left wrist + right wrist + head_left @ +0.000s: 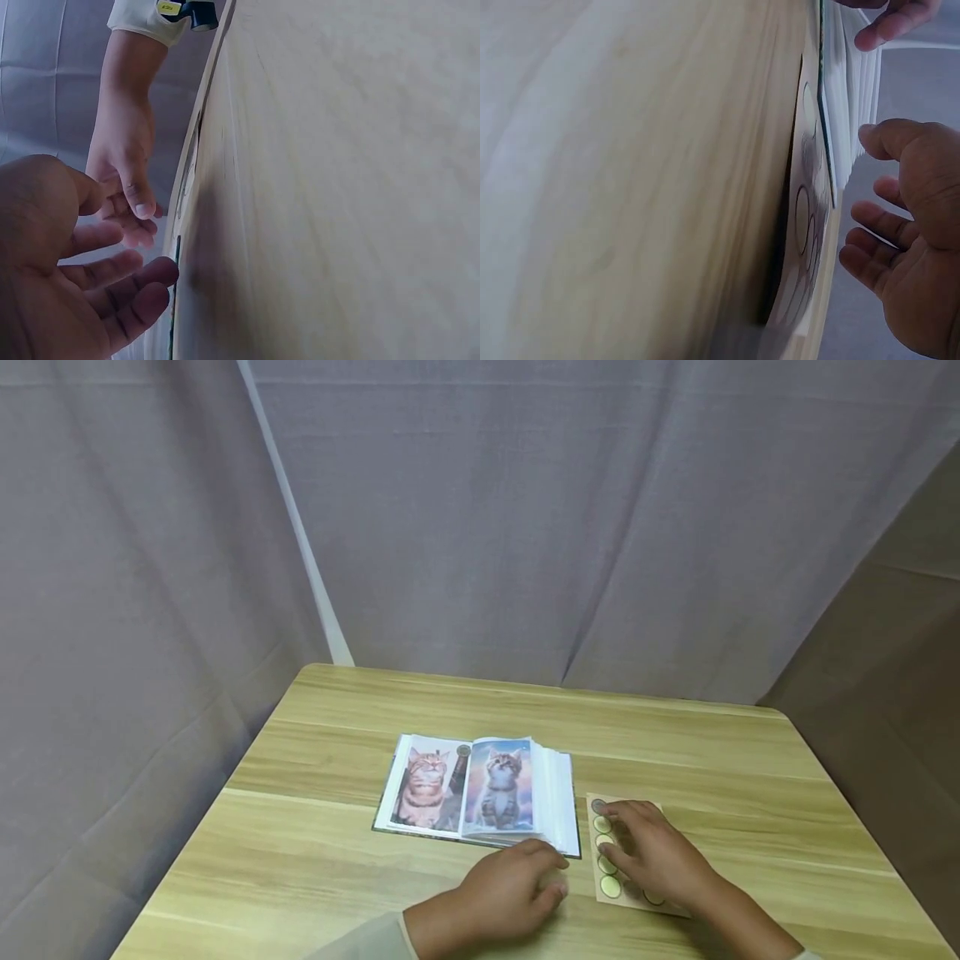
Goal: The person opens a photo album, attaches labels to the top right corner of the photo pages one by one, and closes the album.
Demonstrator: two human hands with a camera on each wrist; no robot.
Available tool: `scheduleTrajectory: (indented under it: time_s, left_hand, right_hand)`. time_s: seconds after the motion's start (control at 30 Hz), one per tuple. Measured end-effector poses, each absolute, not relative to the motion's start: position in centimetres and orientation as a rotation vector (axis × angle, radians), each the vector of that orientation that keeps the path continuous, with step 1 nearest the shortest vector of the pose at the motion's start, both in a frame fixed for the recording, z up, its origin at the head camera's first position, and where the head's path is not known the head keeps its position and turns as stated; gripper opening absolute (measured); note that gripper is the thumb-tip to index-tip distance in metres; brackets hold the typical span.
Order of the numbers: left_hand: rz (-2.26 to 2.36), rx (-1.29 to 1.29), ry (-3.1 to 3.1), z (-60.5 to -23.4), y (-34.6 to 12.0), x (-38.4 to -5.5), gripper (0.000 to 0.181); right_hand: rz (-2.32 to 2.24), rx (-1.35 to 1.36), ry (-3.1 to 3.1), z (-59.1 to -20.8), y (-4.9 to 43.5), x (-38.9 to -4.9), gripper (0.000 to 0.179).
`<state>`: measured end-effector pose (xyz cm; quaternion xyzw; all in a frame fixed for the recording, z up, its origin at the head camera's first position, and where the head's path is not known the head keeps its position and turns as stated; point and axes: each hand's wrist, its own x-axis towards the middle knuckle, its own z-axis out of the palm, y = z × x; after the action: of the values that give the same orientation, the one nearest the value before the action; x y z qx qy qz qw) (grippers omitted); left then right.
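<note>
An open photo album (558, 793) lies on the wooden table, a cat picture showing on each page. A round dark sticker (463, 750) sits at the top of the left page. Just below the album's lower right edge is my left hand (506, 889), its fingers loosely bent around nothing. My right hand (660, 852) hovers over a tan sticker sheet (609, 900) with round gold stickers, covering much of it. In the right wrist view the fingers of my right hand (915, 225) are spread above the sheet (799, 225), with nothing between them.
The light wooden table (300, 860) has rounded far corners. Grey curtains (480, 527) hang behind it and at both sides, with a narrow pale gap (300, 535) at the back left.
</note>
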<state>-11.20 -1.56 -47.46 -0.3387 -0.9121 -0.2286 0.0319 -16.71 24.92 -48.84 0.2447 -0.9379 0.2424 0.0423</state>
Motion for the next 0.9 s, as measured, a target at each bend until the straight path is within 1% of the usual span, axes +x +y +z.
scheduleTrajectory:
  time_s: [0.2, 0.3, 0.63, 0.9]
  left_hand:
    - [-0.777, -0.999, -2.809, -47.6, -0.8, -11.5, 0.028]
    - [-0.807, -0.959, -2.825, -47.7, -0.4, -11.6, 0.027]
    - [-0.967, -0.823, -2.932, -47.7, 0.9, -12.1, 0.029]
    - [-1.112, -0.742, -2.990, -47.2, 2.2, -12.8, 0.034]
  right_hand:
    - [0.740, 0.713, -2.895, -48.7, 25.8, -16.6, 0.053]
    - [0.723, 0.710, -2.884, -48.8, 26.2, -16.5, 0.058]
    - [0.695, 0.683, -2.883, -49.6, 27.3, -16.1, 0.087]
    - [0.692, 0.649, -2.925, -50.0, 28.0, -15.9, 0.104]
